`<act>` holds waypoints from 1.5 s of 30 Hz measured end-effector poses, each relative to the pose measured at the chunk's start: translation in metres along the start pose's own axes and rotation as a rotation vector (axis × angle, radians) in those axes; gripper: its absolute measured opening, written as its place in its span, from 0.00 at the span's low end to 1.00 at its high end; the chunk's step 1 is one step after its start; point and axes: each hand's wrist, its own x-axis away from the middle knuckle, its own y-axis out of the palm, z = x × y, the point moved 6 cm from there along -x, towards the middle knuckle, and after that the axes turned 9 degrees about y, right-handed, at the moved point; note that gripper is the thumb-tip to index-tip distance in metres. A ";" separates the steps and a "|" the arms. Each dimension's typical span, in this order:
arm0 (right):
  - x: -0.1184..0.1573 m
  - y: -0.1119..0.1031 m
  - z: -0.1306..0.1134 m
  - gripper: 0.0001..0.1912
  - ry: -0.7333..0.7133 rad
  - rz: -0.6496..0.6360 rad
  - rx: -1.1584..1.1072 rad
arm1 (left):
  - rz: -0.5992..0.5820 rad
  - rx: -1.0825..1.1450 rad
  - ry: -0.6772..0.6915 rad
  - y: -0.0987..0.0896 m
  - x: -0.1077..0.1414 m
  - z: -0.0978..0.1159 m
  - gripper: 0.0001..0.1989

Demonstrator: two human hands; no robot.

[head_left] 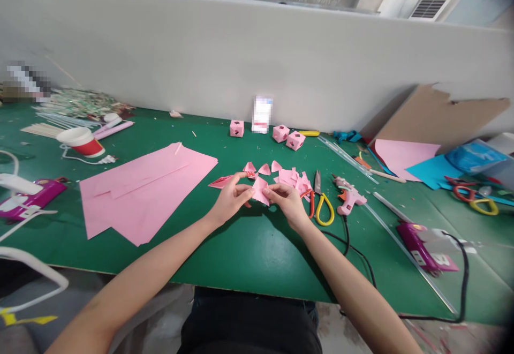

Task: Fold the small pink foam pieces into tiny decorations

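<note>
Between my two hands, just above the green table (277,260), is a small folded piece of pink paper (261,190). My left hand (232,197) pinches its left edge between thumb and fingers. On the opposite edge, my right hand (286,200) is closed on the same piece. Behind my hands lie several small folded pink pieces (264,169) and a pile of pink paper strips (293,177). Scissors (324,209) with red and yellow handles lie right of my right hand. Beside them rests a pink glue gun (350,196).
Large pink paper sheets (148,198) spread out on the left. Three pink paper cubes (236,128) stand near the back wall. A red and white cup (82,142) is at left. Purple power strips (421,247) with cables flank the work area. Cardboard (437,113) leans at right.
</note>
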 end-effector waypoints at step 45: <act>0.002 0.009 0.002 0.18 0.049 -0.150 0.051 | -0.032 -0.234 0.062 -0.005 -0.003 -0.009 0.28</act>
